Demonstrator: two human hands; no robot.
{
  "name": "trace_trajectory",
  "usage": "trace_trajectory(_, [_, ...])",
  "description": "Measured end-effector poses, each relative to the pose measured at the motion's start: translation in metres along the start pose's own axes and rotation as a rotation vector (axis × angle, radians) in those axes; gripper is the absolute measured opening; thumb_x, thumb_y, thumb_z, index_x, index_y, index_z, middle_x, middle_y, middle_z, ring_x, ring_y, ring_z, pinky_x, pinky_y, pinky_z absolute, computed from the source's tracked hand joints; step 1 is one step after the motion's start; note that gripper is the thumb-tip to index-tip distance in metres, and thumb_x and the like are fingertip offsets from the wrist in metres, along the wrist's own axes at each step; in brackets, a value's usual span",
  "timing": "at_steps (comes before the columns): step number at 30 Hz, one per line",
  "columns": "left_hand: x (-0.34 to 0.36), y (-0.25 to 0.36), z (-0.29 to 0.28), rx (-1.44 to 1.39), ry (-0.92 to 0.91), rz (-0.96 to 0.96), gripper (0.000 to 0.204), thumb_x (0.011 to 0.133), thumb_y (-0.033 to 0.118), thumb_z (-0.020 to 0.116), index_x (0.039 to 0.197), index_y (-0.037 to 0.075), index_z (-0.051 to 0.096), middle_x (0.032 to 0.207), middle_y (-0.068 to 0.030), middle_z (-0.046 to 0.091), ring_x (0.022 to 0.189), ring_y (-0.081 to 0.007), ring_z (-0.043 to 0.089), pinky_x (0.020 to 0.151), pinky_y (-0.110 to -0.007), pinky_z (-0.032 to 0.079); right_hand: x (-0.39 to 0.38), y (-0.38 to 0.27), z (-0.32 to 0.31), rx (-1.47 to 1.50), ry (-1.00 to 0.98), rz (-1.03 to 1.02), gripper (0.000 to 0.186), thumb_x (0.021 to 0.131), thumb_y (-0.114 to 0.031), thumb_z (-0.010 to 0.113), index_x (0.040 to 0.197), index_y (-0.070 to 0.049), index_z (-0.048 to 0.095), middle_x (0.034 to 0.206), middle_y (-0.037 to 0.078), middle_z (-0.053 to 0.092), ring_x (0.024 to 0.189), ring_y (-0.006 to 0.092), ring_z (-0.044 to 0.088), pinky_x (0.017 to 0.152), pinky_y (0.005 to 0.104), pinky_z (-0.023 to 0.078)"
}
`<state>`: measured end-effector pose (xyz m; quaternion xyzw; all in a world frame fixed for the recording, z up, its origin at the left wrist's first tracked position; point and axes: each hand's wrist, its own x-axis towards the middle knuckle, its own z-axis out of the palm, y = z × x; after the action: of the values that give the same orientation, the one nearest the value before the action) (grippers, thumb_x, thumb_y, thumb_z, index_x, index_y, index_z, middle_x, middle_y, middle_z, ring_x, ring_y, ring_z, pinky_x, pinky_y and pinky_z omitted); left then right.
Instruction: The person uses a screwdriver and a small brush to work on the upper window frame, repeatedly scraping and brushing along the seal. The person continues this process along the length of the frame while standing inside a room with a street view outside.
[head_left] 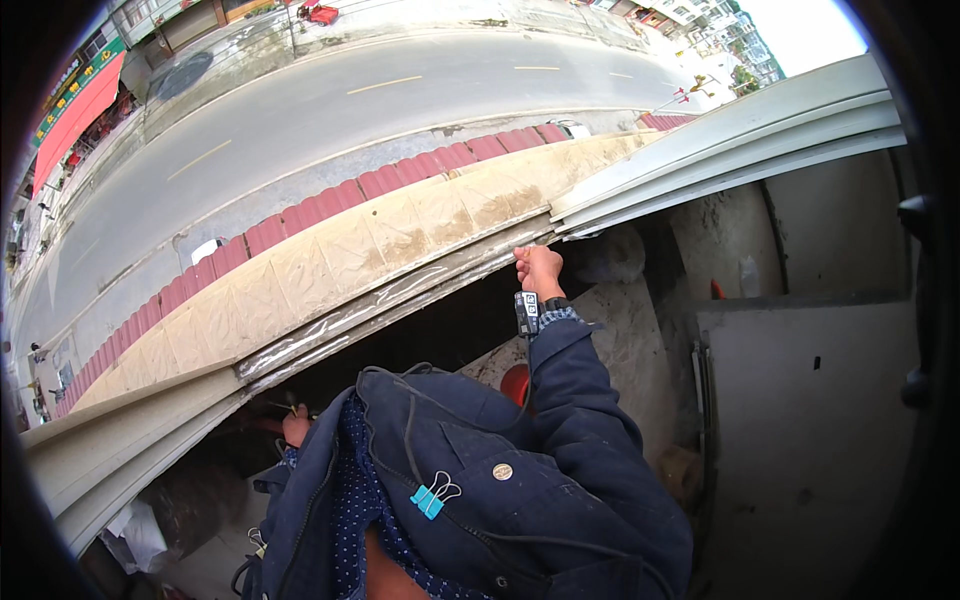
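Note:
My right hand (541,270) is closed at the inner edge of a window track (400,275), near the lower corner of a white window frame (740,145). Whatever its fingers hold, if anything, is hidden or too small to name. A small dark device (527,314) is strapped at that wrist. Lower on the left, under the sill, my left hand (296,427) is closed near a thin, light-coloured piece (283,405). My jacket partly covers this hand, and the kind of piece cannot be made out. Dust and pale streaks mark the metal track.
Outside the opening runs a dirty tan ledge (350,240), with a red corrugated roof (370,185) and a street (300,125) below. Indoors, a pale panel (810,400) stands at right. A red object (515,383) sits by my right arm; a white bag (135,535) lies lower left.

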<state>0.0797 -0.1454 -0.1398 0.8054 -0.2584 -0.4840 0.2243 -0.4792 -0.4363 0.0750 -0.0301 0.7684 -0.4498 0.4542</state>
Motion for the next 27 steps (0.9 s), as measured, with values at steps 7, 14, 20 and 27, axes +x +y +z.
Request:
trace_trajectory(7, [0.017,-0.023,0.003,0.211,-0.005,0.206,0.043,0.098,0.034,0.060,0.084,-0.005,0.068,0.072,-0.0241,0.067,0.066,-0.0386,0.065,0.063,-0.049,0.048,-0.035,0.003,0.002,0.169,-0.120,0.095,0.007,0.095,-0.011,0.052,0.094,-0.010,0.059,0.082,0.007,0.069,0.054,0.0136,0.053,0.047,0.0306,0.040])
trace_trajectory(14, [0.072,-0.074,0.013,0.146,-0.089,0.236,0.035,0.099,0.032,0.058,0.095,0.000,0.071,0.088,-0.0278,0.068,0.084,-0.0453,0.066,0.072,-0.052,0.049,-0.065,0.009,0.001,0.139,-0.157,-0.100,0.014,0.100,-0.016,0.051,0.091,-0.011,0.061,0.076,0.001,0.065,0.054,0.0102,0.052,0.047,0.0276,0.038])
trace_trajectory(20, [0.076,-0.086,0.014,0.452,0.009,0.690,0.028,0.100,0.027,0.057,0.100,0.002,0.070,0.089,-0.0260,0.066,0.081,-0.0441,0.066,0.071,-0.052,0.050,-0.054,0.010,0.002,0.140,-0.125,-0.017,0.013,0.100,-0.019,0.052,0.094,-0.010,0.059,0.076,0.001,0.063,0.054,0.0119,0.053,0.047,0.0283,0.039])
trace_trajectory(27, [0.034,-0.037,0.001,0.289,-0.051,0.219,0.030,0.099,0.028,0.058,0.098,0.001,0.071,0.090,-0.0280,0.066,0.084,-0.0466,0.065,0.072,-0.052,0.051,-0.089,0.022,0.002,0.079,-0.195,-0.099,0.014,0.099,-0.012,0.051,0.095,-0.003,0.061,0.071,0.006,0.064,0.048,0.0113,0.054,0.041,0.0246,0.038])
